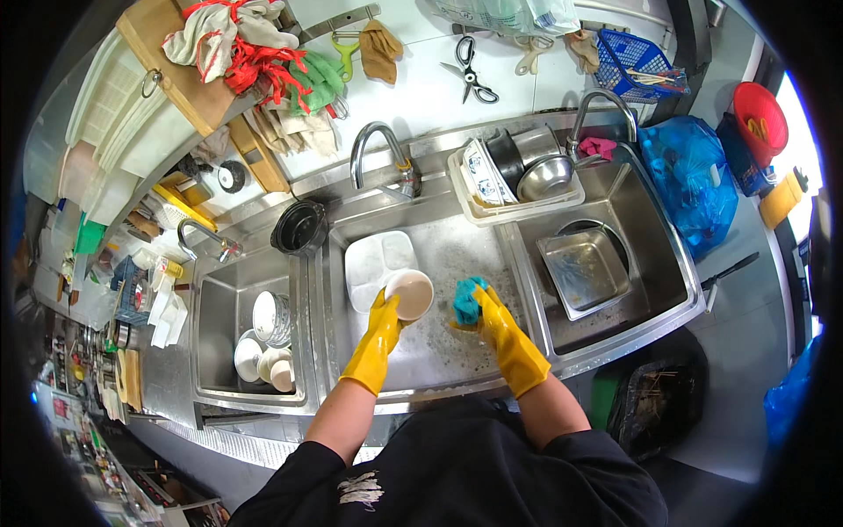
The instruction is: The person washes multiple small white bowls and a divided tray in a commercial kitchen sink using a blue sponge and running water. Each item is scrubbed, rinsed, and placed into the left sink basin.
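Both my hands wear yellow rubber gloves over the middle basin of a steel sink (421, 379). My left hand (380, 329) grips a pale round bowl (411, 295), its opening facing up toward me. A white compartment tray (377, 260) lies in the basin, partly behind that bowl. In my right hand (504, 332) is a teal cloth (467, 300), bunched up and apart from the bowl. Drops and suds spot the basin floor near the cloth.
Stacked bowls (271, 319) lie in the left basin. A plastic bin (527, 214) of bowls and pots straddles the right divider. Steel pans (586, 270) are in the right basin. Beside the left divider sits a black pot (299, 227). A faucet (379, 151) arches behind the middle basin.
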Tool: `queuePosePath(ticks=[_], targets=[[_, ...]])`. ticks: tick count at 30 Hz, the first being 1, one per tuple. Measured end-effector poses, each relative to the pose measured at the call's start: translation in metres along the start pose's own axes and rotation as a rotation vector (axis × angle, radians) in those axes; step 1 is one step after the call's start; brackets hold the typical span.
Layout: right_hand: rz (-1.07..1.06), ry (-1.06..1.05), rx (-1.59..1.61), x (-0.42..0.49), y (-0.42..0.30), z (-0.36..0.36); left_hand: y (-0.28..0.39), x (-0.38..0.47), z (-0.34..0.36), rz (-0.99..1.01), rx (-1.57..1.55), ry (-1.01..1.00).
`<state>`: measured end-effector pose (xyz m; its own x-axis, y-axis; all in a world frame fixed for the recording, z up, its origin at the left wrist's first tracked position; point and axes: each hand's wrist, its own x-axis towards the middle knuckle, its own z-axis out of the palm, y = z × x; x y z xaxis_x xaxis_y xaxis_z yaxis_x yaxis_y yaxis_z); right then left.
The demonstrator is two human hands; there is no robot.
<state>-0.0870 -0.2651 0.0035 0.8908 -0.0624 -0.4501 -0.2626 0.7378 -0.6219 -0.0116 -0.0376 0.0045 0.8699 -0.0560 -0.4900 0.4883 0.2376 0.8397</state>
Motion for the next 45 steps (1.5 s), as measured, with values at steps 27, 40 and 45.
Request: queuePosePath(ticks=[27, 40, 45], targets=[[0.143, -0.528, -0.565, 0.041, 0.016, 0.052, 0.011, 0.000, 0.013, 0.044, 0.382, -0.247], [-0.154, 0.347, -1.548, 0.062, 0.085, -0.034, -0.063, -0.024, 0.016, 0.381, 1.190, 0.272], [0.262, 0.463, -1.852, 0.090, 0.098, -0.121, -0.049, -0.011, -0.035, -0.230, 0.599, 0.202]])
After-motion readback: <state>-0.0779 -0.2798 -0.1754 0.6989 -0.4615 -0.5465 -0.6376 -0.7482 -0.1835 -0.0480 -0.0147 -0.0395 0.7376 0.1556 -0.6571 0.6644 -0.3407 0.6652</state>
